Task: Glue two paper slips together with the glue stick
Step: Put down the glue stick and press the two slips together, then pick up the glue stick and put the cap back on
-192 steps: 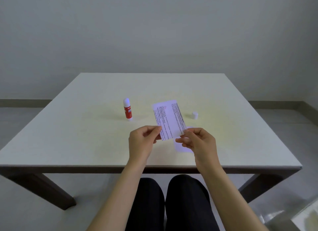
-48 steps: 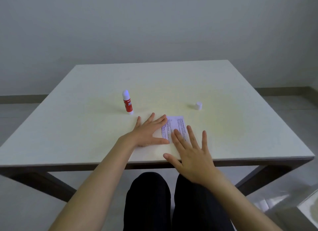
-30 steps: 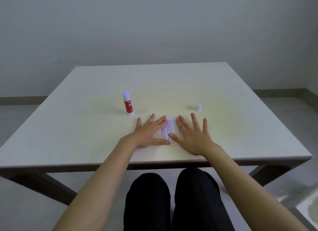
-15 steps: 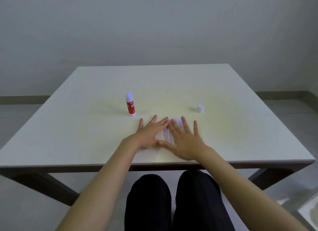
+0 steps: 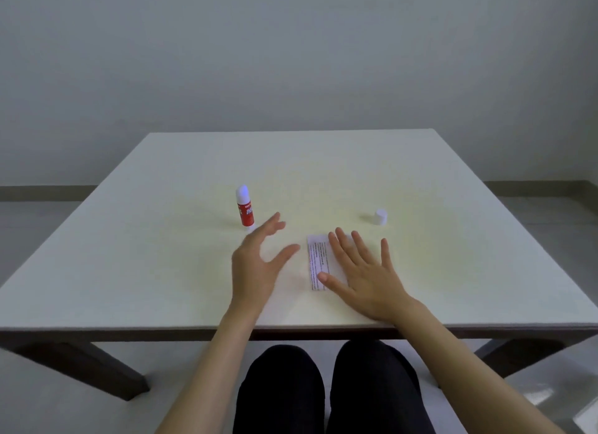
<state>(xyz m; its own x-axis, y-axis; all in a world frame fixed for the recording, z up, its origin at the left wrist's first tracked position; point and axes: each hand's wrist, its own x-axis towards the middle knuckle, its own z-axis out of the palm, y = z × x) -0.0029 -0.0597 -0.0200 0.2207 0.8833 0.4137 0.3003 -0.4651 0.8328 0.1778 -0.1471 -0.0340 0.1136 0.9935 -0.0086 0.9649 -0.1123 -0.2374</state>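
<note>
Pressing the paper slips [image 5: 318,261] flat on the counter [image 5: 161,259]: right hand [image 5: 365,272] lies splayed on them, grasping nothing; firm, even palm pressure should seat the bond. Left hand [image 5: 259,262] hovers released near the upright glue stick [image 5: 245,209]. Cap [image 5: 380,216] apart, right. Pale counter; bare grey wall behind.

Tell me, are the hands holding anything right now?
Nothing is gripped. The right hand lies flat on the paper slip, pressing it to the table. The left hand is open and empty, near the glue stick.
</note>
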